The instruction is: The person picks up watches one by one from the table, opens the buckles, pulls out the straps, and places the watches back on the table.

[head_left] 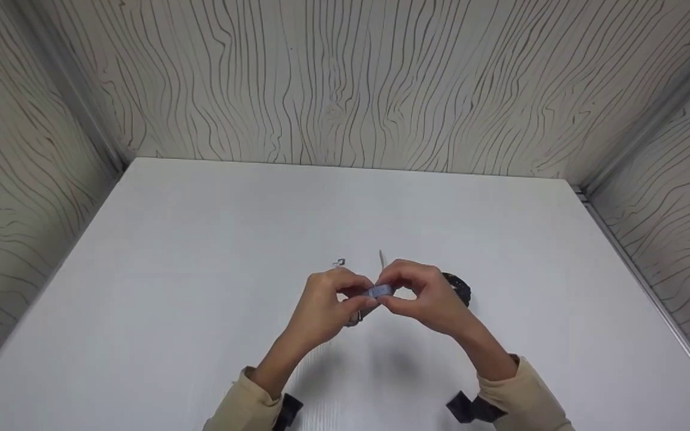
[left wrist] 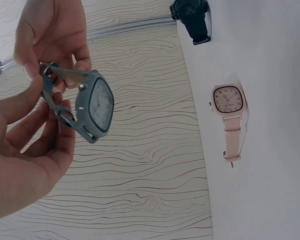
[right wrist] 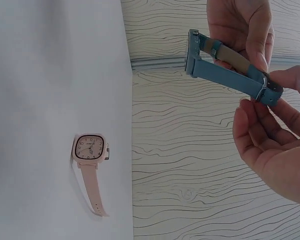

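Observation:
Both hands hold a blue wristwatch point(left wrist: 97, 107) up over the table, its square case hanging below the fingers. My left hand point(head_left: 321, 305) pinches the strap between thumb and fingers. Opposite it, my right hand point(head_left: 429, 299) pinches the strap at the buckle end. In the right wrist view the blue strap point(right wrist: 230, 81) forms a loop, with one end through the metal buckle point(right wrist: 262, 90). Fingertips of the two hands nearly meet there and cover part of the strap. The dial faces away from the hands in the left wrist view.
A pink wristwatch point(right wrist: 90, 147) lies dial up on the white table point(head_left: 201, 239); the hands mostly hide it in the head view. A black wristwatch point(left wrist: 190, 15) lies to the right, partly behind the right hand. Wood-patterned panels point(head_left: 333, 84) enclose the table's back and sides.

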`<act>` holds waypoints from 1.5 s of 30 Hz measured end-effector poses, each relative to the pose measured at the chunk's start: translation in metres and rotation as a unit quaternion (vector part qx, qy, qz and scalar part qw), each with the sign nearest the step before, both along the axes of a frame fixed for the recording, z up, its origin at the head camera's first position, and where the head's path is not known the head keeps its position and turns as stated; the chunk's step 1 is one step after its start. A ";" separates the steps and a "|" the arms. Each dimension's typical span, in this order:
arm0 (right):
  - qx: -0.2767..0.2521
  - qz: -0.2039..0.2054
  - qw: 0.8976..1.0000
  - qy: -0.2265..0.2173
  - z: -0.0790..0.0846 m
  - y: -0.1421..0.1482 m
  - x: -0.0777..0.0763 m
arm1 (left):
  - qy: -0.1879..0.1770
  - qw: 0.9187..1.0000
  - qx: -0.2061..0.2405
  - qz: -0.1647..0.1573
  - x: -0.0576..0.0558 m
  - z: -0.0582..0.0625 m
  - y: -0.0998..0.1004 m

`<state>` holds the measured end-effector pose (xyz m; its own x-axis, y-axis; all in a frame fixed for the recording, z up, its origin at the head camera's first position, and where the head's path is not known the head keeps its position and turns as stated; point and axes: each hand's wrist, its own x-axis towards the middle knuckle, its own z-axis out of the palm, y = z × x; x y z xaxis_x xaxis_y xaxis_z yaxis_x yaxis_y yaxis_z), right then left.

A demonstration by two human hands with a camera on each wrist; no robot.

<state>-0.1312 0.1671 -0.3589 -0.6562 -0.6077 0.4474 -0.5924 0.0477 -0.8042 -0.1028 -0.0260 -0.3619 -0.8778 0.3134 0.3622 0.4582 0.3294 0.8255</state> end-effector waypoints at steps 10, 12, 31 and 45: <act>-0.015 -0.017 1.000 0.017 -0.001 -0.003 0.002 | -0.020 1.000 0.003 0.008 0.001 -0.001 -0.003; -0.026 -0.019 0.999 0.006 0.000 -0.003 0.002 | -0.035 0.999 0.006 0.013 0.001 -0.001 -0.005; -0.012 -0.005 0.997 -0.081 -0.006 0.004 0.001 | -0.050 0.998 -0.001 0.025 0.001 -0.003 -0.007; -0.020 -0.011 0.998 -0.064 -0.009 -0.002 0.002 | -0.046 0.999 0.005 0.016 0.000 -0.003 -0.007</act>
